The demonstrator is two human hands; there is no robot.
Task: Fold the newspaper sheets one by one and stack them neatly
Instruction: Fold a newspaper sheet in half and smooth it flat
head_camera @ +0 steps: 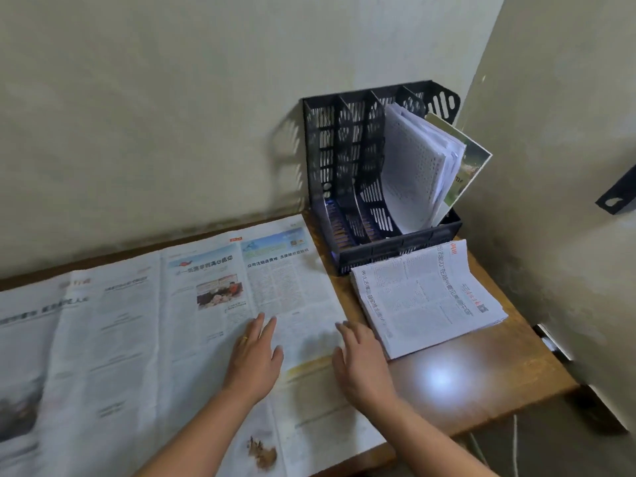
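- The open newspaper sheet [165, 325] lies spread flat over most of the counter [481, 370], reaching from the back edge by the wall to the front edge and running out of view at the left.
- The left hand [254, 356] lies flat on the sheet near its right-hand part, fingers straight and slightly spread, holding nothing; a ring shows on one finger.
- The right hand [361, 363] rests with relaxed, straight fingers at the sheet's right edge, gripping nothing that I can see, just beside the folded stack [426, 297].
- The folded stack sits toward the right end of the counter, in front of the black file rack [361, 173] in the back right corner, which holds white papers and a booklet.
- Risk: the stack's upper sheets bulge and fan rather than lying flat, so a sheet laid on top may slide or sit crooked.
- Risk: the right hand is so close to the stack that lifting the sheet's edge could nudge it askew.
- Risk: the sheet overhangs the front edge, so a one-sided pull could drag it off or crease it unevenly; thin newsprint may also tear.
- Hard to tell: the sheet's left part is cut off and blurred, so how many sheets lie under the top one is unclear, and the right fingertips are smeared by motion.
- A brown stain or printed picture near the front edge cannot be identified.
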